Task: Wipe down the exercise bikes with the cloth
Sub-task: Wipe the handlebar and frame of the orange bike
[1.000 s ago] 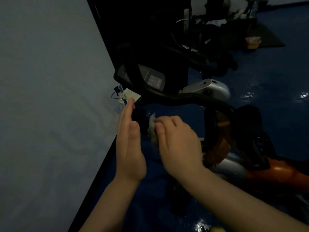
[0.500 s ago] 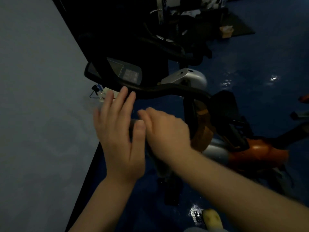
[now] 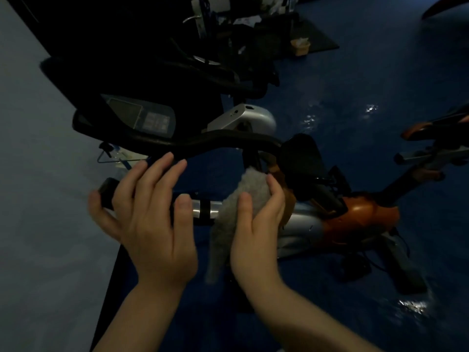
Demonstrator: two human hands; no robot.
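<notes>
Head view, dim light: both hands work at the near handlebar (image 3: 205, 210) of an exercise bike (image 3: 355, 219), a horizontal bar with a black grip end at the left and a silver section banded in black toward the middle. The left hand (image 3: 149, 219) lies over the black grip part of this bar, fingers straight and spread, thumb laid along the near side; the fingers are not curled round it, so it rests there rather than grips. The right hand (image 3: 256, 235) holds a grey fluffy cloth (image 3: 241, 207) against the bar just right of the silver section, thumb on the near face of the cloth and fingers curved over its far side. The cloth drapes over the bar, its lower end hanging down below the hand.

Beyond the hands a second, curved black handlebar (image 3: 215, 141) runs across, with a console (image 3: 144, 118) carrying a dark screen and a small button panel behind it. A black saddle-shaped pad (image 3: 302, 156) sits right of the cloth, and the bike's orange and silver body extends to the right over a glossy blue floor (image 3: 380, 80). A pale wall (image 3: 38, 199) fills the left side. Farther back stand more dark machines, probably other bikes, too shadowed to make out.
</notes>
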